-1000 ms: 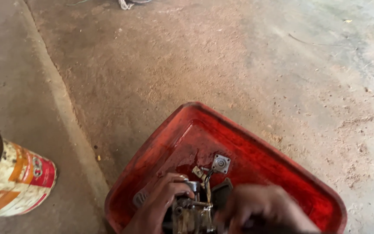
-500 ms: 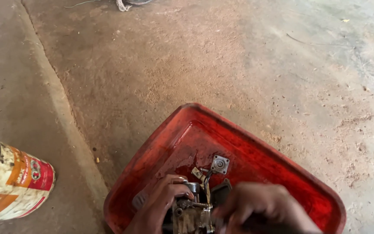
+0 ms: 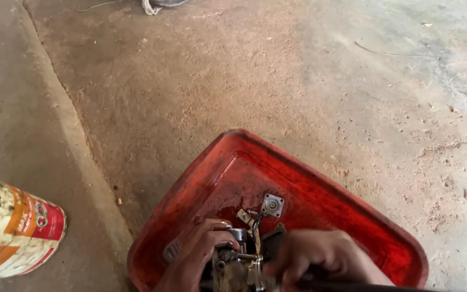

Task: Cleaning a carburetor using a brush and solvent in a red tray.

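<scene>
A red plastic tray (image 3: 228, 173) lies on the concrete floor at the bottom of the view. Inside it, both hands hold a small metal engine part (image 3: 241, 265) with a bent rod and a square plate on top (image 3: 272, 205). My left hand (image 3: 198, 257) grips the part from the left side. From the right, my right hand (image 3: 322, 257) closes over the part and a dark handle-like tool (image 3: 352, 285) that runs along the bottom edge. The lower half of the part is cut off by the frame.
A worn metal can (image 3: 14, 227) with a red and orange label lies on its side at the left. The floor is dusty concrete with a raised strip running along the left. A bit of cord (image 3: 149, 5) lies at the top edge.
The view has shifted slightly; the hands stay on the metal part in the tray with only small finger movement.
</scene>
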